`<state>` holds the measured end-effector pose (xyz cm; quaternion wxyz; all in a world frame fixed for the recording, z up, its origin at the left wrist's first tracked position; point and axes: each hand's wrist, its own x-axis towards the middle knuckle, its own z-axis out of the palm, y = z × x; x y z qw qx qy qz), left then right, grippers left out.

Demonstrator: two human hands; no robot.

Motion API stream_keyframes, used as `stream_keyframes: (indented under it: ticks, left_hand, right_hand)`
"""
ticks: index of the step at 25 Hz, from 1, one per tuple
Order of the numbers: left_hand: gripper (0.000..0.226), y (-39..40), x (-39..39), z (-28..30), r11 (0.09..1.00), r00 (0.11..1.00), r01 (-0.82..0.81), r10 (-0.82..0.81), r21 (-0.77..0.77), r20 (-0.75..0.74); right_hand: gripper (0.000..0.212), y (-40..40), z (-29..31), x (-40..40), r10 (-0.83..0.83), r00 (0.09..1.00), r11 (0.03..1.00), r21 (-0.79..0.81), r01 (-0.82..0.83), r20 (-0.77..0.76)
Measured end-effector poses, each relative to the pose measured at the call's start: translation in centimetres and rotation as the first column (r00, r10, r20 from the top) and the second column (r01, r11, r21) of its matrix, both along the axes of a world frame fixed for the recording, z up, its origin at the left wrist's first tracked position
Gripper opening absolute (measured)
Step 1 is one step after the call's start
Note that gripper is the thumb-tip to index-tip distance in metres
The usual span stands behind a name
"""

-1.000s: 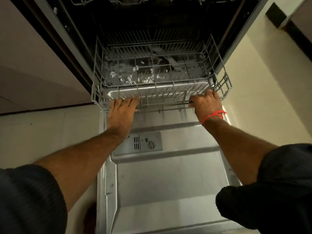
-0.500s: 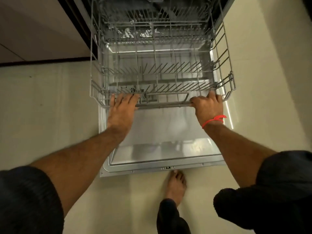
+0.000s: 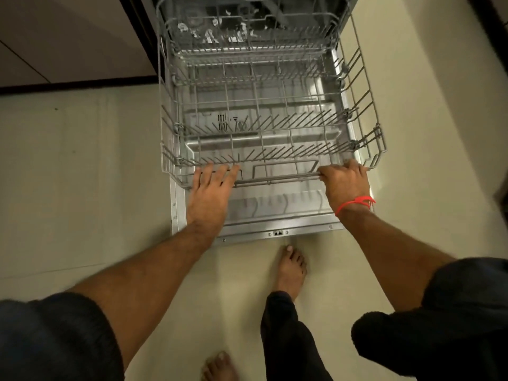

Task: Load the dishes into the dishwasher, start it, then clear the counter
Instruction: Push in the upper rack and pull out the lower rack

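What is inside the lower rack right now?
The lower rack holds no dishes; only its tines and the door beneath show. Its rear corners lie behind the upper rack.

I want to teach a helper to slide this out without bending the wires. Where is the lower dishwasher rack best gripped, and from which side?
Grip the lower rack by its thick front bar, coming from the front over the open door. That bar runs straight across, unlike the thin tines; the left hand and right hand sit at its ends.
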<state>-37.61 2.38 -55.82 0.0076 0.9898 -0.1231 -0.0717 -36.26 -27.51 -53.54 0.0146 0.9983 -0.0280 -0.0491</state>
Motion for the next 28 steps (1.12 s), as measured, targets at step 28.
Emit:
stream_keyframes:
  ticks: [28]
  left_hand:
    - [0.075,25.3,-14.6,56.0,0.825,0.871,-0.463,0.491,-0.323,0.003]
  right_hand:
    - [0.046,38.0,53.8,-5.5,0.542,0.837,0.509,0.763,-0.399,0.076]
